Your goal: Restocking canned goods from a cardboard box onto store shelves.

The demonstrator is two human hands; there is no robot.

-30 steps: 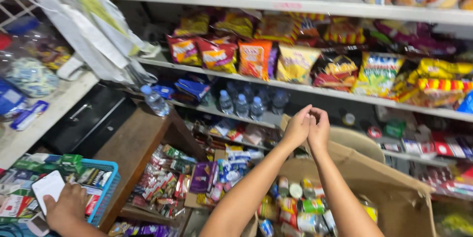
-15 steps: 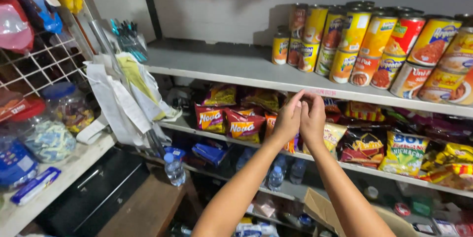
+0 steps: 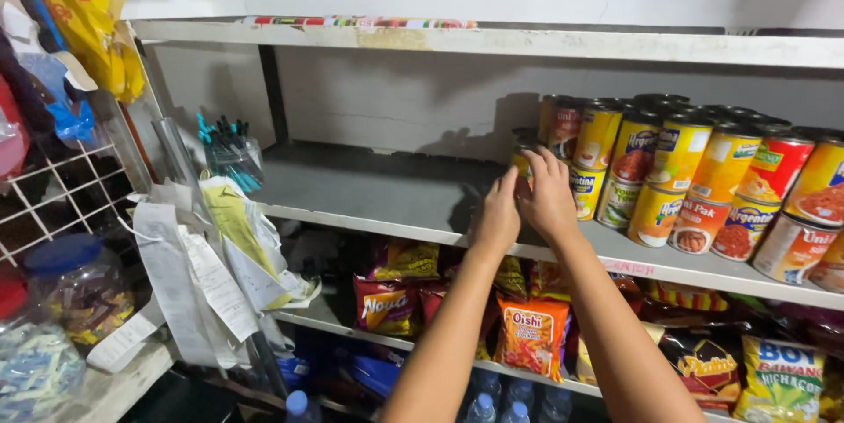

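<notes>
Both my hands are raised to the middle shelf (image 3: pixel 369 203), side by side at the left end of a row of cans. My left hand (image 3: pixel 499 215) and my right hand (image 3: pixel 549 197) cup a small yellow can (image 3: pixel 525 152), fingers curled against it. Most of that can is hidden behind my fingers. To its right, stacked yellow and red tin cans (image 3: pixel 694 185) fill the shelf in two layers.
Snack bags (image 3: pixel 532 335) line the shelf below, with water bottles (image 3: pixel 483 405) under them. A cup of pens (image 3: pixel 230 155) stands at the shelf's left end. Paper slips (image 3: pixel 189 282) hang by a wire rack (image 3: pixel 53 203). A candy jar (image 3: pixel 75 287) stands lower left.
My view has tilted up from the lower shelves to the can shelf. My joined hands have risen and reached forward to the left end of the can row.
</notes>
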